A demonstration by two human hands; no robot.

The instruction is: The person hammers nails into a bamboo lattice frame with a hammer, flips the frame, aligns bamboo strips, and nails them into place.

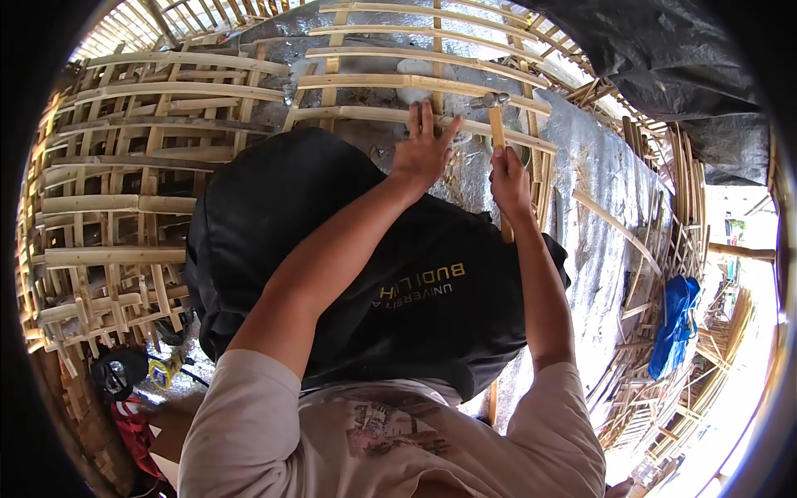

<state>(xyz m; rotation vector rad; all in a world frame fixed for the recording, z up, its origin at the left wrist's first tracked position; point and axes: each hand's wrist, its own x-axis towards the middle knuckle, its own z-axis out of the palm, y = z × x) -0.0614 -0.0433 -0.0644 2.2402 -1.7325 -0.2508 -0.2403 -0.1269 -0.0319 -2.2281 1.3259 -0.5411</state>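
My right hand (510, 178) is wrapped round the wooden handle of a hammer (497, 124). Its metal head lies over a bamboo slat near the right end of a lattice frame (398, 80). My left hand (422, 156) has its fingers stretched out and apart, with the fingertips at the nearest bamboo slat (365, 113) of that frame. No held object shows in it. Across my lap is a large black cloth or bag (365, 249) with yellow and white lettering. Whether a nail sits under the hammer head, I cannot tell.
Stacked bamboo lattices (137, 203) stand at the left. A silvery sheet (594, 166) covers the ground. At the right are a blue cloth or bag (674, 324) and piled bamboo strips (639, 398). A tape measure (159, 373) and red bag (137, 436) lie lower left.
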